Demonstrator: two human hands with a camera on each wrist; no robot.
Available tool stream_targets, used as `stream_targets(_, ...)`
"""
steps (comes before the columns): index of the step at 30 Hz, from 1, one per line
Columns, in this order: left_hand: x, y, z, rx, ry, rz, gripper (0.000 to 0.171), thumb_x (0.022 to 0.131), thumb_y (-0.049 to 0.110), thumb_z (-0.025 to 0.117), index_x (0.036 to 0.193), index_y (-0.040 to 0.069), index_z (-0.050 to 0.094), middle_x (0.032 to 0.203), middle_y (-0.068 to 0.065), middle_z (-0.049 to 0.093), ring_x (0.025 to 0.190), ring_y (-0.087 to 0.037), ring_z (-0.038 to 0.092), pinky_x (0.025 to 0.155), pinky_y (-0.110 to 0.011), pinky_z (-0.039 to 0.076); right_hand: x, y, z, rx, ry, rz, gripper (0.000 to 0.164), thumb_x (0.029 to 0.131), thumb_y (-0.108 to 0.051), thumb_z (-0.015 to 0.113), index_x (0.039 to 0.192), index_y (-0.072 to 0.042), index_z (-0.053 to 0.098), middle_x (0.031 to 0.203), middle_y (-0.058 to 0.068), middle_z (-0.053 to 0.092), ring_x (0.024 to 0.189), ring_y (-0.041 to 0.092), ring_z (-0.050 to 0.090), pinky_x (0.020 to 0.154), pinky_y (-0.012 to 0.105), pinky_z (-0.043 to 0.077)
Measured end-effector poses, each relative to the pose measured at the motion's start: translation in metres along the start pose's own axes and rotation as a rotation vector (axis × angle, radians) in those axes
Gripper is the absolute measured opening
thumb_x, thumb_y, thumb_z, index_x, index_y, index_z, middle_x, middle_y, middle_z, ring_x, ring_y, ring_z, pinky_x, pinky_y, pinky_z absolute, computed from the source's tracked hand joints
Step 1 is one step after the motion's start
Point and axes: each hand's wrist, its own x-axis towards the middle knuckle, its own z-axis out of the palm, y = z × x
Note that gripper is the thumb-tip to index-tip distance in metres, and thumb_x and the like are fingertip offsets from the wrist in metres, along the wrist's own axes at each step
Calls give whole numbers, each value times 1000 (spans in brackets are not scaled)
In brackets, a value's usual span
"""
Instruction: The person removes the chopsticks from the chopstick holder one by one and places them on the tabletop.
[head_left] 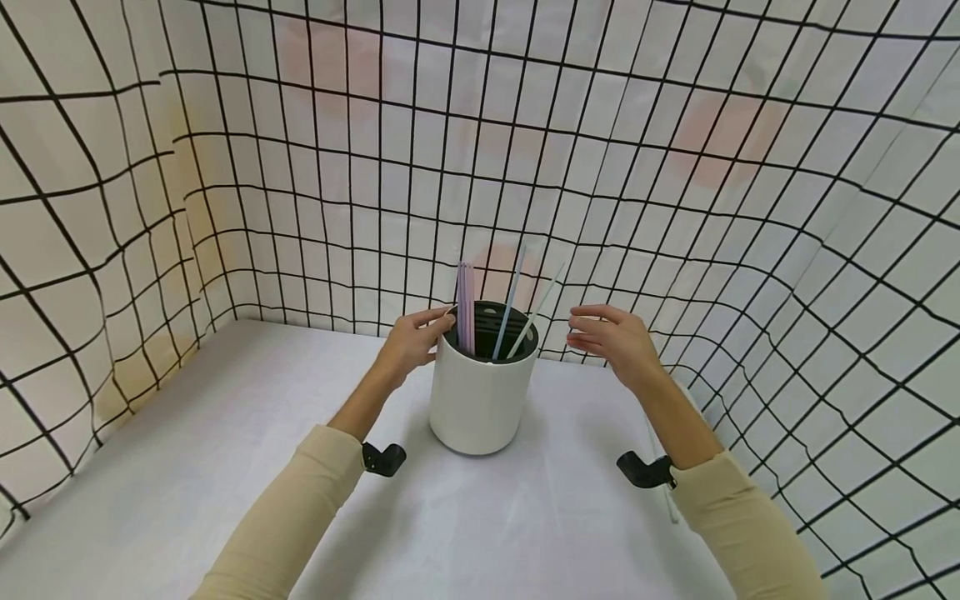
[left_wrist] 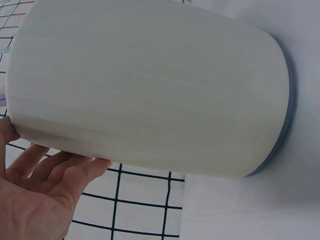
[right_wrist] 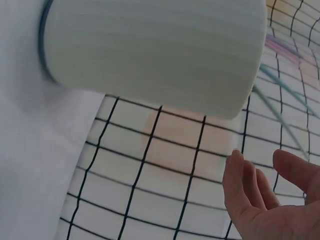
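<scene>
A white cylindrical holder (head_left: 480, 404) with a black, slotted inside stands upright on the white table. Several purple and pink thin sticks (head_left: 466, 308) stand bunched at its left side. A blue stick (head_left: 510, 300) and a pale green stick (head_left: 536, 310) lean toward the right in it. My left hand (head_left: 411, 343) holds the holder's left side near the top, thumb at the rim and fingers against the outer wall (left_wrist: 150, 90). My right hand (head_left: 617, 342) hovers to the right of the holder, apart from it, fingers loosely bent with nothing between them.
Black wire grid panels (head_left: 360, 167) rise at the back and both sides, with white cloth behind them. Part of a pale stick (head_left: 672, 504) lies on the table (head_left: 247, 400) by my right forearm, which hides some of it. Each wrist wears a black camera (head_left: 384, 459).
</scene>
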Motion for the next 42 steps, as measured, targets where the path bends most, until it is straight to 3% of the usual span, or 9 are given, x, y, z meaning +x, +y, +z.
stream_targets(3, -1, 0, 0, 2, 0, -6, 49, 104, 37, 58, 149, 16, 53, 151, -15, 53, 142, -31, 48, 110, -49, 49, 0, -7, 9, 43, -28, 1, 45, 100, -17, 66, 139, 1, 55, 137, 18, 56, 102, 18, 73, 99, 33, 58)
stream_targets(11, 0, 0, 1, -3, 7, -19, 50, 104, 37, 59, 149, 16, 53, 150, -14, 53, 142, -30, 48, 110, -48, 49, 0, -17, 29, 158, -40, -15, 39, 100, -12, 65, 134, 2, 56, 124, 16, 63, 104, 22, 74, 99, 35, 57)
stream_targets(19, 1, -1, 1, -11, -1, -23, 51, 104, 37, 59, 150, 17, 52, 151, -14, 52, 143, -31, 47, 111, -49, 48, 4, -14, 40, 206, -51, 4, 40, 101, -11, 63, 137, 3, 52, 134, 25, 56, 102, 21, 74, 97, 31, 59)
stream_targets(27, -2, 0, 1, 7, 5, -7, 50, 104, 37, 59, 149, 16, 52, 150, -15, 53, 143, -32, 48, 110, -49, 49, 5, -11, 51, 234, -47, -3, 33, 101, -9, 63, 131, 4, 54, 119, 12, 59, 96, 16, 73, 95, 29, 60)
stream_targets(37, 0, -1, 1, 7, 12, -9, 48, 104, 36, 58, 148, 16, 54, 151, -14, 53, 142, -32, 48, 109, -48, 50, 5, -8, 60, 200, -13, -17, 32, 98, -8, 68, 125, 5, 58, 109, 7, 67, 92, 12, 73, 91, 25, 60)
stream_targets(42, 0, -1, 1, 7, 12, -5, 49, 104, 36, 59, 148, 16, 54, 150, -14, 53, 142, -31, 49, 109, -48, 50, 6, -8, 62, 221, -16, -19, 24, 97, -8, 69, 117, 4, 62, 103, 4, 68, 89, 11, 73, 91, 23, 60)
